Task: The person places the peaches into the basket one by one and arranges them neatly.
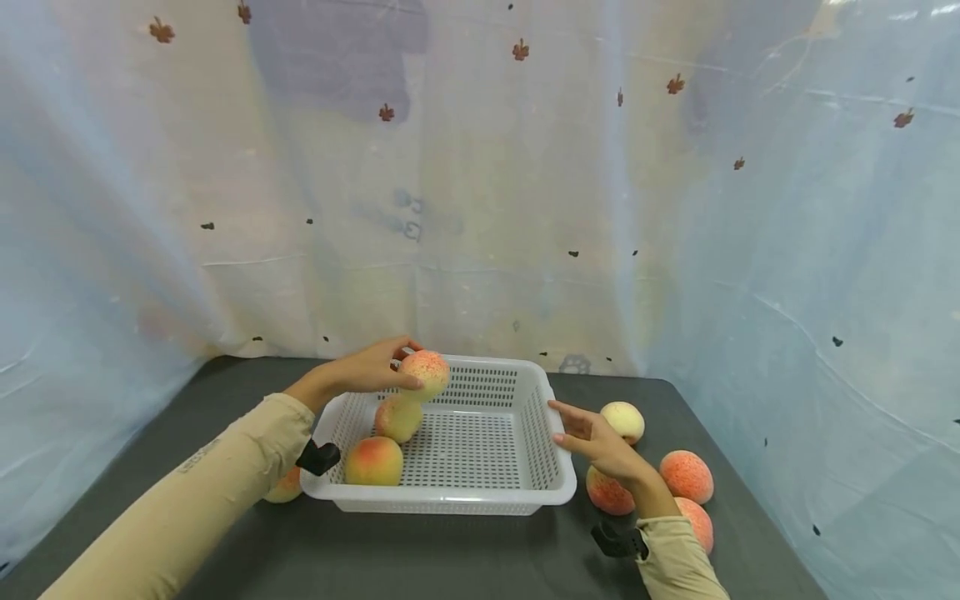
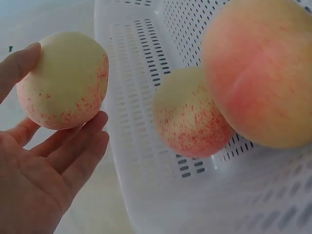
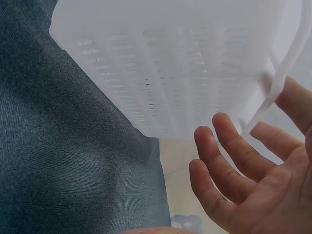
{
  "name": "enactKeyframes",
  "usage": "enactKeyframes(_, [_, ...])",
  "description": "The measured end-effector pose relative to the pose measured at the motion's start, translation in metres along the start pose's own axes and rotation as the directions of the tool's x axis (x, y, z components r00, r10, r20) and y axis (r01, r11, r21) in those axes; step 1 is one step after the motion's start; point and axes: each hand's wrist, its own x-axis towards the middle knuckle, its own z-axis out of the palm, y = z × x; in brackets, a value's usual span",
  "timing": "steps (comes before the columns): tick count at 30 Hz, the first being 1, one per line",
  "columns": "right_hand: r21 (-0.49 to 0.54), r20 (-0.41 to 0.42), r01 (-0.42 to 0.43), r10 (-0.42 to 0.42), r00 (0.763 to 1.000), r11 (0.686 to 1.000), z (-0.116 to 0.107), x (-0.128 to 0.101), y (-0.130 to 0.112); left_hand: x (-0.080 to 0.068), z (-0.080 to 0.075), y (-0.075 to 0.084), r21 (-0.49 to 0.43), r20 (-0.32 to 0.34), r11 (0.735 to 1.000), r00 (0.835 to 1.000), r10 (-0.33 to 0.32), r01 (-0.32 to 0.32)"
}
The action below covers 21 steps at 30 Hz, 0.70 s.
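Note:
My left hand grips a pale peach with red speckles, fingers and thumb around its sides, over the back left of a white plastic basket. Inside the basket's left part lie a speckled peach and a larger orange-red peach. At the basket's right side my right hand holds the rim. Its thumb and index finger reach over the rim in the right wrist view, where the other fingers curve loosely outside the slotted wall; their tips stand apart from it.
The basket stands on a dark tabletop. To its right lie several peaches, among them a pale one and a red one, some partly behind the right arm. Another peach shows beside the left sleeve. A patterned sheet hangs behind.

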Motion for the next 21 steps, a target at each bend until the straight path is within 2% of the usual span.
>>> enactKeyframes(4, [0.005,-0.002,-0.006,0.006,1.0,1.0,0.001,0.0,0.0,0.014,0.007,0.001,-0.01,0.012,1.0,1.0,0.006,-0.005])
enactKeyframes(10, [0.001,-0.004,-0.005,0.005,1.0,1.0,0.0,0.001,-0.002,0.03,0.022,0.001,-0.042,0.044,0.997,0.997,-0.061,0.063])
enactKeyframes(16, [-0.002,-0.003,0.0,0.0,1.0,1.0,0.001,0.001,-0.003,0.044,0.036,0.001,-0.001,0.081,0.989,0.986,-0.147,0.147])
enactKeyframes(21, [0.007,0.0,-0.005,0.005,1.0,1.0,0.001,0.0,-0.001,0.049,0.046,-0.006,0.036,0.089,0.983,0.979,-0.185,0.183])
